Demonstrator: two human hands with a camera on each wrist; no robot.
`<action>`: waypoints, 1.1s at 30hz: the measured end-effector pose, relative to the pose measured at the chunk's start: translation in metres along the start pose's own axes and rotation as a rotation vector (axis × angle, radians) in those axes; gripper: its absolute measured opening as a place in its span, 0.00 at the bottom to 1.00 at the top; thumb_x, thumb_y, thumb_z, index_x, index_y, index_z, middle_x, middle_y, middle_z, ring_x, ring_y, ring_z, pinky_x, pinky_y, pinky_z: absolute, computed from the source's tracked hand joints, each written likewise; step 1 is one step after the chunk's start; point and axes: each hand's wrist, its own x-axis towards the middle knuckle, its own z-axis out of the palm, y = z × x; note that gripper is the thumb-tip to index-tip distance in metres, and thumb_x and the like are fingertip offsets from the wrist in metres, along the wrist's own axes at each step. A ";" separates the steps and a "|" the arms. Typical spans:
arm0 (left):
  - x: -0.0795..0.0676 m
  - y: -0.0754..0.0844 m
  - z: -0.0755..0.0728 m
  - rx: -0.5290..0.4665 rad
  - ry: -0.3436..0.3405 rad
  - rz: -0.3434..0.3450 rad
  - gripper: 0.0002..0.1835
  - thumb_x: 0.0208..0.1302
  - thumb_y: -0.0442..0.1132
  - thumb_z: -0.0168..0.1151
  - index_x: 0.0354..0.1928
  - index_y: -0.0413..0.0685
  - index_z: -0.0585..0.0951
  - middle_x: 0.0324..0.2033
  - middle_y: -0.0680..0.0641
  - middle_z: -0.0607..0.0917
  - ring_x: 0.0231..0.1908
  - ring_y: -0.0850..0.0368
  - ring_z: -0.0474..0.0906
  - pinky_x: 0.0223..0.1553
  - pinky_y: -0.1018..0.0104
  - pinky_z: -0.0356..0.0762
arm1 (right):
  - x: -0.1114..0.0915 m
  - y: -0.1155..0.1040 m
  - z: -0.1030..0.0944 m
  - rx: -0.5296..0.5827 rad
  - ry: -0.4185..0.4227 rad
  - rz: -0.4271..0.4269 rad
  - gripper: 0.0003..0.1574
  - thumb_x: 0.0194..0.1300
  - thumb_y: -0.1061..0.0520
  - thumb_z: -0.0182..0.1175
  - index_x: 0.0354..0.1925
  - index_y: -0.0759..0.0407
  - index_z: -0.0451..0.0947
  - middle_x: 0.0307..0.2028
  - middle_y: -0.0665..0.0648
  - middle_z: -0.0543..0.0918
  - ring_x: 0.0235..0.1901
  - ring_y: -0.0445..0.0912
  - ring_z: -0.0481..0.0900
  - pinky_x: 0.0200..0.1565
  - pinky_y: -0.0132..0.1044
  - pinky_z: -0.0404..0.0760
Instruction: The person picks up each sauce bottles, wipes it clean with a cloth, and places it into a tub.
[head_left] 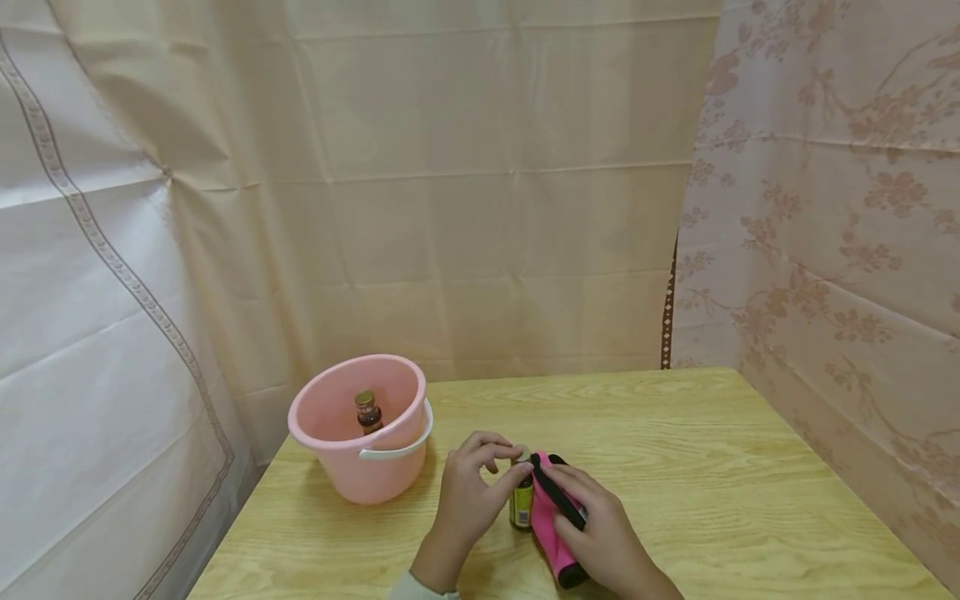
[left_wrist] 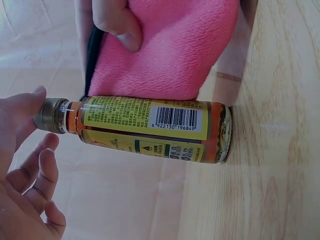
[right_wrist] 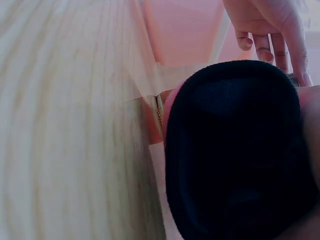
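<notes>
A small glass bottle (head_left: 521, 507) with a yellow label and metal cap stands upright on the wooden table. My left hand (head_left: 467, 492) pinches its cap (left_wrist: 48, 115) between thumb and fingers. The label's barcode faces the left wrist view, and reddish contents show through the glass. In my right hand (head_left: 603, 527) is a pink plush cloth item (head_left: 550, 533) with black trim, pressed against the bottle's side. Its black end (right_wrist: 235, 150) fills much of the right wrist view; what kind of item it is cannot be told.
To the left on the table (head_left: 720, 467) stands a pink bucket (head_left: 367, 482) with a white handle (head_left: 396, 452). Another capped bottle (head_left: 367, 414) leans inside it, its lower part hidden. Beige curtains (head_left: 480, 208) hang behind, and a floral one (head_left: 847, 225) at the right.
</notes>
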 end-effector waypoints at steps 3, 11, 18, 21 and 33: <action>0.000 0.001 0.001 -0.008 0.002 -0.012 0.09 0.58 0.50 0.78 0.40 0.61 0.92 0.41 0.64 0.85 0.30 0.58 0.80 0.45 0.62 0.67 | 0.000 0.003 0.000 -0.033 -0.052 0.049 0.46 0.59 0.70 0.67 0.69 0.34 0.75 0.64 0.41 0.78 0.62 0.44 0.78 0.49 0.33 0.81; 0.000 0.003 0.001 -0.016 0.019 -0.010 0.10 0.54 0.47 0.81 0.39 0.60 0.92 0.40 0.65 0.86 0.28 0.65 0.78 0.44 0.62 0.67 | -0.001 0.004 -0.001 -0.097 -0.147 0.078 0.42 0.61 0.67 0.66 0.71 0.44 0.74 0.63 0.47 0.80 0.59 0.45 0.79 0.48 0.36 0.81; -0.001 0.001 0.003 -0.023 0.027 -0.008 0.10 0.56 0.46 0.80 0.40 0.60 0.92 0.39 0.64 0.87 0.27 0.65 0.78 0.44 0.62 0.69 | -0.002 0.002 -0.001 -0.105 -0.134 0.078 0.41 0.61 0.67 0.67 0.70 0.45 0.75 0.63 0.46 0.80 0.61 0.45 0.79 0.54 0.42 0.82; -0.001 0.001 0.003 -0.020 0.028 -0.018 0.09 0.56 0.46 0.80 0.40 0.61 0.92 0.38 0.66 0.88 0.27 0.67 0.77 0.43 0.63 0.67 | -0.002 0.001 -0.001 -0.109 -0.132 0.074 0.41 0.61 0.66 0.67 0.70 0.44 0.75 0.63 0.46 0.80 0.61 0.45 0.79 0.54 0.42 0.82; -0.001 0.001 0.001 0.008 0.028 0.012 0.08 0.57 0.46 0.79 0.40 0.60 0.92 0.39 0.65 0.89 0.24 0.70 0.75 0.41 0.65 0.66 | -0.002 0.001 0.000 -0.038 -0.070 0.052 0.41 0.58 0.69 0.67 0.67 0.42 0.78 0.63 0.42 0.80 0.57 0.44 0.80 0.44 0.31 0.81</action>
